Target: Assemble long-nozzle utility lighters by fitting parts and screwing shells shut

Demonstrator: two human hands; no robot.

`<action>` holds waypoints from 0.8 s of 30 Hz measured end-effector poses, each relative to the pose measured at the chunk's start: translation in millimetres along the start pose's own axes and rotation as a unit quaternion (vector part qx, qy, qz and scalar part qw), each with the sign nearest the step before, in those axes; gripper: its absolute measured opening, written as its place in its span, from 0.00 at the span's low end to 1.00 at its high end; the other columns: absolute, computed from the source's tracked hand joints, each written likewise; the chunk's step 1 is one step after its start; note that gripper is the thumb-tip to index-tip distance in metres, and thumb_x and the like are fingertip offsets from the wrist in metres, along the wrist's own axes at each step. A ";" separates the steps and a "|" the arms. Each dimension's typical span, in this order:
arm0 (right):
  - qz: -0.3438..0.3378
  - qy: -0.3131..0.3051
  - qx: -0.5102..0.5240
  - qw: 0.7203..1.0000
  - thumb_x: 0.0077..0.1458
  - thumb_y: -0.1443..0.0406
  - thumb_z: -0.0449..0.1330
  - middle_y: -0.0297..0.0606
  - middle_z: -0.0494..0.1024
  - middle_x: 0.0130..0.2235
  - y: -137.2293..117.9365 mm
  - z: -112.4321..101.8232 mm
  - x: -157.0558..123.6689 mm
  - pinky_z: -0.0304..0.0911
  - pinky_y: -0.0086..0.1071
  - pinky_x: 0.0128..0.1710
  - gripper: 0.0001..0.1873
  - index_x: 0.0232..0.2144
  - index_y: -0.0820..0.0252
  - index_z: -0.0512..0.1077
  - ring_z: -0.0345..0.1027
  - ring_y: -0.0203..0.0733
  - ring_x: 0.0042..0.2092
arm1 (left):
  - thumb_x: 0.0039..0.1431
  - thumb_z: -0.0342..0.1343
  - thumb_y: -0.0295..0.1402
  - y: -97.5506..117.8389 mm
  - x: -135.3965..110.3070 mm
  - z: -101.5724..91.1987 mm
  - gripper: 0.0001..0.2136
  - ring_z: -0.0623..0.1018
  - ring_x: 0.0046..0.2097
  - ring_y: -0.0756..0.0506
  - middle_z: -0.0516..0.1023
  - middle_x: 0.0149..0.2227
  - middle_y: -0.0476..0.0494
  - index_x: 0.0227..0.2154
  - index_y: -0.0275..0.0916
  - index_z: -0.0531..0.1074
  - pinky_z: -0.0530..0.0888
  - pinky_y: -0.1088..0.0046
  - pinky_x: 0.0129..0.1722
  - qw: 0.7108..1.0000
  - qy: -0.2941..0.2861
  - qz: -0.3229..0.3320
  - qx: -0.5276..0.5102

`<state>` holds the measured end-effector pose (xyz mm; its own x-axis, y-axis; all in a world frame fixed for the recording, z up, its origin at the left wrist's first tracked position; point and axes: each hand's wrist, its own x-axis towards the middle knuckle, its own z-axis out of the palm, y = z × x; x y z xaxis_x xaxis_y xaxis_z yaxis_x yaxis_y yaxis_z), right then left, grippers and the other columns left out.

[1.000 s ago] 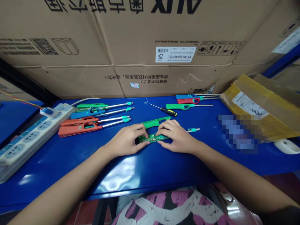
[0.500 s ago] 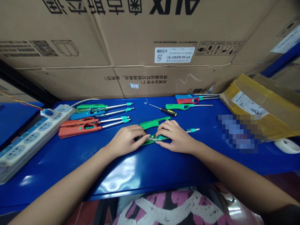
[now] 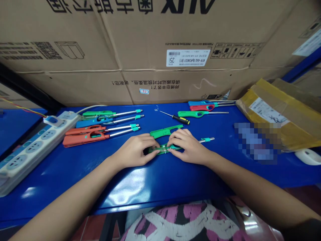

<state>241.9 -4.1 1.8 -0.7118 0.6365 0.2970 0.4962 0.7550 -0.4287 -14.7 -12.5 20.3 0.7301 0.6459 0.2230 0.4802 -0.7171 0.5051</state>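
An opened green gas lighter (image 3: pixel 164 149) lies on the blue table in front of me, its inner parts showing and its metal tube pointing right. My left hand (image 3: pixel 136 149) grips the lighter's left end between thumb and fingers. My right hand (image 3: pixel 188 145) pinches it around the middle, near the trigger; the fingers partly cover the small parts. Just behind it lies the loose green half of the casing (image 3: pixel 165 131), close to my right fingers. A black and yellow screwdriver (image 3: pixel 181 119) rests farther back, with tiny screws (image 3: pixel 156 108) near its tip.
Several green, blue and orange lighters (image 3: pixel 86 138) lie at left beside a white power strip (image 3: pixel 32 150). More lighters (image 3: pixel 202 107) are at back right, near a yellow-taped cardboard box (image 3: pixel 273 113) and a white object (image 3: pixel 308 156). A large carton (image 3: pixel 150 40) stands behind.
My left thumb has shifted slightly left along the lighter, uncovering more of its inside. Both hands stay on it; the other objects keep their places apart from a slight camera shift.
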 end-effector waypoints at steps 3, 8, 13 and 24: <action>0.000 0.001 0.002 1.000 0.63 0.63 0.60 0.37 0.76 0.42 -0.1 0.4 0.1 0.54 0.39 0.49 0.03 0.39 0.55 0.73 0.67 0.44 0.47 | 0.65 0.56 0.33 -0.5 -0.7 -1.8 0.07 0.77 0.40 0.45 0.79 0.36 0.44 0.38 0.39 0.79 0.74 0.69 0.42 1.000 -0.006 0.005 0.024; -0.022 0.013 -0.001 1.000 0.61 0.62 0.61 0.39 0.76 0.43 -0.5 0.7 -1.0 0.55 0.40 0.49 0.05 0.40 0.56 0.73 0.66 0.45 0.47 | 0.66 0.55 0.33 -1.3 -1.0 -1.5 0.08 0.78 0.40 0.45 0.79 0.37 0.43 0.39 0.38 0.78 0.75 0.69 0.42 0.999 -0.005 0.016 0.047; -0.025 0.011 -0.006 1.000 0.61 0.62 0.61 0.39 0.75 0.43 0.6 2.7 -1.1 0.55 0.40 0.49 0.06 0.40 0.57 0.74 0.66 0.45 0.47 | 0.68 0.53 0.33 -3.3 -0.7 -0.9 0.09 0.79 0.40 0.45 0.80 0.37 0.42 0.41 0.36 0.77 0.76 0.69 0.42 0.996 0.008 0.064 0.068; -0.030 0.014 0.013 0.999 0.61 0.64 0.62 0.40 0.74 0.46 1.9 5.7 -1.8 0.55 0.41 0.52 0.04 0.39 0.57 0.73 0.66 0.45 0.49 | 0.67 0.57 0.28 -6.3 -0.8 3.8 0.07 0.78 0.38 0.46 0.81 0.37 0.40 0.44 0.34 0.76 0.77 0.69 0.38 0.980 0.092 0.164 0.068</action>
<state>241.3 -4.7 -4.4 -0.7250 0.5952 0.3467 0.4402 0.7875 -0.4314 -16.5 -9.5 13.8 0.7618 0.4029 0.5073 0.3040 -0.9138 0.2693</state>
